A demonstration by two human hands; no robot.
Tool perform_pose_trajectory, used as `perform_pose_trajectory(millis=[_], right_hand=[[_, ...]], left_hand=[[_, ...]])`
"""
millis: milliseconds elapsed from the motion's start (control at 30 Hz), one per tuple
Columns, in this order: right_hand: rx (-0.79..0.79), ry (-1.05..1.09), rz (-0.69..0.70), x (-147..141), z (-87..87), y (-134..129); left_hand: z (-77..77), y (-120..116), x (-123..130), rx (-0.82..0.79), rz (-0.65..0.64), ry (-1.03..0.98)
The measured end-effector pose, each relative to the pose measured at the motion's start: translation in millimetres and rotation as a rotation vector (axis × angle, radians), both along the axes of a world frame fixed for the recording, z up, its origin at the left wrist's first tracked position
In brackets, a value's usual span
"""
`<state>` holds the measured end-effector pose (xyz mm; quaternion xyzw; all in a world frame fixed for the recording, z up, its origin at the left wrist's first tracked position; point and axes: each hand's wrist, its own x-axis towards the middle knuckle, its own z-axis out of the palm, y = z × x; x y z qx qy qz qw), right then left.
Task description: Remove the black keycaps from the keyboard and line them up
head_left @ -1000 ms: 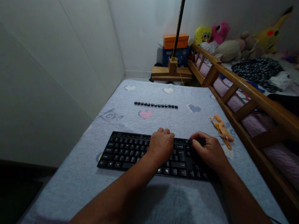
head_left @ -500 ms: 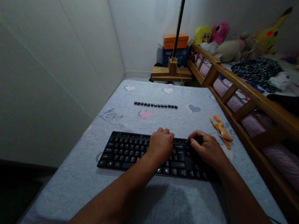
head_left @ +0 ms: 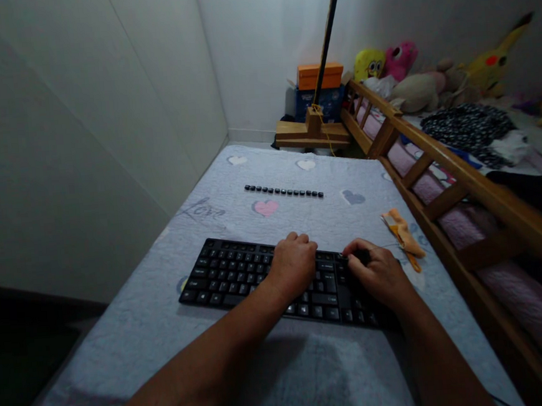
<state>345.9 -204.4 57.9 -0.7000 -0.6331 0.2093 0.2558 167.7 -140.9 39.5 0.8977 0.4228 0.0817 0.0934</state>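
A black keyboard (head_left: pixel 239 269) lies on the patterned bedsheet, slightly turned. My left hand (head_left: pixel 293 265) is closed over its upper middle, fingers curled at the far edge. Over the keyboard's right end, the thumb and forefinger of my right hand (head_left: pixel 375 273) pinch together at a small key in the top row; the fingertips partly hide it. Beyond the keyboard, several loose black keycaps (head_left: pixel 283 191) stand in a straight line. To the right, a brush (head_left: pixel 403 242) with an orange handle rests against an orange cloth (head_left: pixel 408 233).
A wooden bed rail (head_left: pixel 436 158) runs along the right side, with plush toys (head_left: pixel 417 91) and clothes behind it. A pale panel wall (head_left: pixel 104 116) rises on the left. Past the far sheet edge stand a wooden stand (head_left: pixel 312 131) and an orange box (head_left: pixel 320 76).
The whole view has shifted very slightly. My right thumb and forefinger have moved a little at the top-row key; my left hand keeps its place on the keyboard.
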Motion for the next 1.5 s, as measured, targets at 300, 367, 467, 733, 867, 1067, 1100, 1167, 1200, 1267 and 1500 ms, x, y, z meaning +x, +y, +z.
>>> perform_pose_trajectory(millis=[300, 367, 467, 733, 867, 1067, 1100, 1167, 1200, 1267, 1500], right_hand=[[0.006, -0.079, 0.06, -4, 1.0, 3], [0.003, -0.088, 0.005, -7, -0.6, 1], [0.008, -0.083, -0.038, -8, -1.4, -1], [0.06, -0.007, 0.039, 6, -9.6, -3], [0.136, -0.015, 0.115, 10, -15.1, -1], [0.18, -0.063, 0.16, 10, -15.9, 1], [0.188, -0.067, 0.165, 10, -16.2, 1], [0.197, -0.074, 0.165, 10, -17.1, 2], [0.199, -0.078, 0.163, 10, -17.5, 2], [0.199, -0.089, 0.16, 11, -18.0, 1], [0.195, -0.125, 0.164, 10, -16.4, -2]], left_hand=[[0.6, -1, 0, 0.013, -0.006, -0.005], [0.6, -1, 0, 0.011, 0.0, 0.001], [0.4, 0, 0, 0.015, 0.001, 0.002], [-2.9, 1, 0, 0.029, -0.008, -0.01], [-3.7, 1, 0, 0.033, -0.007, -0.016], [-4.9, 1, 0, 0.034, -0.008, -0.03], [-4.8, 1, 0, 0.035, -0.006, -0.03], [-4.2, 1, 0, 0.033, -0.005, -0.029], [-3.9, 1, 0, 0.032, -0.007, -0.027], [-3.4, 1, 0, 0.029, -0.008, -0.03], [-4.8, 1, 0, 0.033, -0.005, -0.049]])
